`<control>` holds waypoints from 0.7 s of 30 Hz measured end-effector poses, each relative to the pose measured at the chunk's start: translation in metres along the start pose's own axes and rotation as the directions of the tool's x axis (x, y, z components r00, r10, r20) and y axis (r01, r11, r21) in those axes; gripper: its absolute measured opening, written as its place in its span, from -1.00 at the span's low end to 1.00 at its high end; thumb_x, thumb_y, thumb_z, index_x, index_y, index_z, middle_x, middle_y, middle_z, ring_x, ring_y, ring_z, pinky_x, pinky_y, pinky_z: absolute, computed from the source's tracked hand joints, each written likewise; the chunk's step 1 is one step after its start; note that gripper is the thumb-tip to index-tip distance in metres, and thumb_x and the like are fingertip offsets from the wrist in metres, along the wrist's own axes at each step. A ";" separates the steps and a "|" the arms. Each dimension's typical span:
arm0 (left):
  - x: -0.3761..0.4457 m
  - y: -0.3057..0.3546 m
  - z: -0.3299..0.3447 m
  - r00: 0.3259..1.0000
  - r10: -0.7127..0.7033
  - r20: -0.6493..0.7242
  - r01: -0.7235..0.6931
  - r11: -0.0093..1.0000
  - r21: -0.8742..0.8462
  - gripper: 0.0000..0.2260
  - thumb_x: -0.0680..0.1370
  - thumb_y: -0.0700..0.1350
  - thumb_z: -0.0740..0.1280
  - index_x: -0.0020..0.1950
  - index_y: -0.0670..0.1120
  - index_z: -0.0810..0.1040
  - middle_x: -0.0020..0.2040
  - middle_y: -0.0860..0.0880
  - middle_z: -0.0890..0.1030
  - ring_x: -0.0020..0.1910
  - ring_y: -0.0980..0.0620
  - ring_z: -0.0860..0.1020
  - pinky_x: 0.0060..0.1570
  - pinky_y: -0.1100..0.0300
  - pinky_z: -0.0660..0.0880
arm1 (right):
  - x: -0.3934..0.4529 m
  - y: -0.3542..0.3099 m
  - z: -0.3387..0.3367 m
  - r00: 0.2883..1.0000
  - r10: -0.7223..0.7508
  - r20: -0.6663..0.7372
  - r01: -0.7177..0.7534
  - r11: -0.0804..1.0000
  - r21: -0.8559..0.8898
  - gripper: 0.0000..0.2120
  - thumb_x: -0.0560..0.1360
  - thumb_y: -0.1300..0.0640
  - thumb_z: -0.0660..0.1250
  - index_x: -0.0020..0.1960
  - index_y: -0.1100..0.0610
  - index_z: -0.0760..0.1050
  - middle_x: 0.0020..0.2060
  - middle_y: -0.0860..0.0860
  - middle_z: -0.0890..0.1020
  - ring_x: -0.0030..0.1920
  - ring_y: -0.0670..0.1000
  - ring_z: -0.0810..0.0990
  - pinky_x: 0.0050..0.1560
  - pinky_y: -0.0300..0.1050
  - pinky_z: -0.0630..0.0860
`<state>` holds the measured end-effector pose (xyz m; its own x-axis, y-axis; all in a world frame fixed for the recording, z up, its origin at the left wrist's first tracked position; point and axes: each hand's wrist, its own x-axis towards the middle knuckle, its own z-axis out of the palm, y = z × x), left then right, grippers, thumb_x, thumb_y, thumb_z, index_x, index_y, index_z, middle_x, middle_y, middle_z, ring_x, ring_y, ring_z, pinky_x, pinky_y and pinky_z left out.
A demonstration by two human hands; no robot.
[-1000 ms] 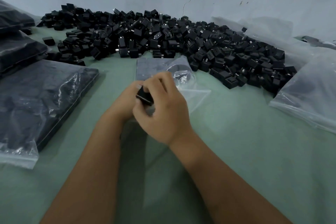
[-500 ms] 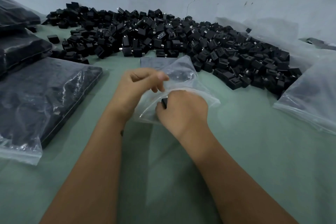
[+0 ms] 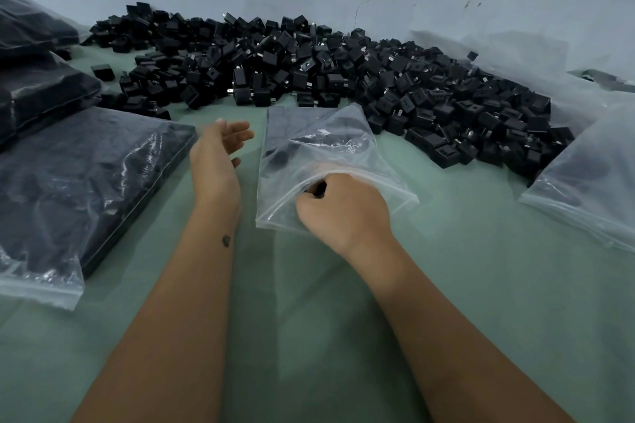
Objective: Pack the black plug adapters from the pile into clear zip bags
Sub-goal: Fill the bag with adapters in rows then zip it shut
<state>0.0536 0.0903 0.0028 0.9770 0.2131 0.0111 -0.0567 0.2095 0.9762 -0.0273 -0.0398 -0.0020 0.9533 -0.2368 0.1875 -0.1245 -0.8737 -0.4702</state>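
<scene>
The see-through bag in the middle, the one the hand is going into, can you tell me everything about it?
The clear zip bag is thin, crinkly plastic that shines where light hits it. It lies on the green table just in front of the pile of black plug adapters, its open mouth toward the person. The right hand reaches into that mouth, fingers curled round a black adapter. Another dark shape shows through the plastic deeper inside. The left hand is beside the bag, open, not touching it.
</scene>
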 end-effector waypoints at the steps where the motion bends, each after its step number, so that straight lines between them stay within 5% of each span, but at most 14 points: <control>1: 0.000 -0.001 0.001 1.000 0.015 0.006 -0.015 0.999 0.029 -0.69 0.63 -0.01 0.11 -0.12 0.04 0.62 -0.06 0.07 0.70 0.03 0.13 0.58 0.04 0.15 0.40 | 0.001 0.000 0.001 1.000 -0.010 0.020 0.011 0.999 -0.030 -0.72 0.40 0.03 0.17 -0.45 0.08 0.27 -0.51 -0.08 0.40 -0.42 -0.05 0.38 -0.40 -0.14 0.19; 7: -0.002 -0.003 0.008 0.998 0.013 0.059 -0.020 0.993 0.119 -0.75 0.60 -0.03 0.15 -0.05 0.03 0.62 -0.04 0.10 0.68 0.08 0.21 0.55 0.11 0.15 0.40 | 0.004 0.003 0.006 0.992 -0.076 0.103 0.085 0.993 -0.087 -0.77 0.57 0.07 0.07 0.00 0.01 0.51 -0.01 0.01 0.58 0.14 0.10 0.48 0.12 -0.08 0.37; 12: -0.001 -0.004 0.008 0.998 -0.010 0.062 0.000 0.987 0.158 -0.77 0.59 0.01 0.16 0.01 0.05 0.62 0.01 0.13 0.67 0.05 0.23 0.51 0.06 0.16 0.38 | 0.007 0.007 0.008 0.985 -0.075 0.156 0.096 0.987 -0.132 -0.68 0.54 0.21 0.02 -0.35 -0.02 0.07 -0.36 -0.07 0.30 -0.15 0.04 0.36 -0.11 -0.16 0.21; 17: -0.001 -0.005 0.008 0.998 -0.019 0.067 0.006 0.982 0.191 -0.79 0.57 0.00 0.17 -0.01 0.09 0.62 0.05 0.15 0.64 0.05 0.24 0.48 0.00 0.20 0.36 | 0.009 0.006 0.008 0.987 -0.159 0.038 0.163 0.974 -0.155 -0.73 0.46 0.25 0.06 -0.36 -0.01 0.16 -0.41 -0.09 0.30 -0.31 0.00 0.32 -0.16 -0.17 0.22; 21: 0.001 -0.005 0.010 0.998 -0.023 0.063 0.009 0.978 0.209 -0.79 0.57 -0.02 0.18 0.04 0.08 0.61 0.01 0.22 0.59 -0.01 0.33 0.45 -0.02 0.23 0.35 | 0.012 0.007 0.010 0.989 -0.133 0.064 0.139 0.986 -0.091 -0.88 0.48 0.14 0.16 -0.17 -0.02 0.43 -0.23 -0.11 0.53 -0.08 0.01 0.52 0.04 -0.14 0.40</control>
<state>0.0565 0.0796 -0.0002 0.9891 0.1476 0.0025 -0.0037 0.0078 1.0000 -0.0144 -0.0445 -0.0112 0.9770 -0.0907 0.1931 -0.0156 -0.9330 -0.3596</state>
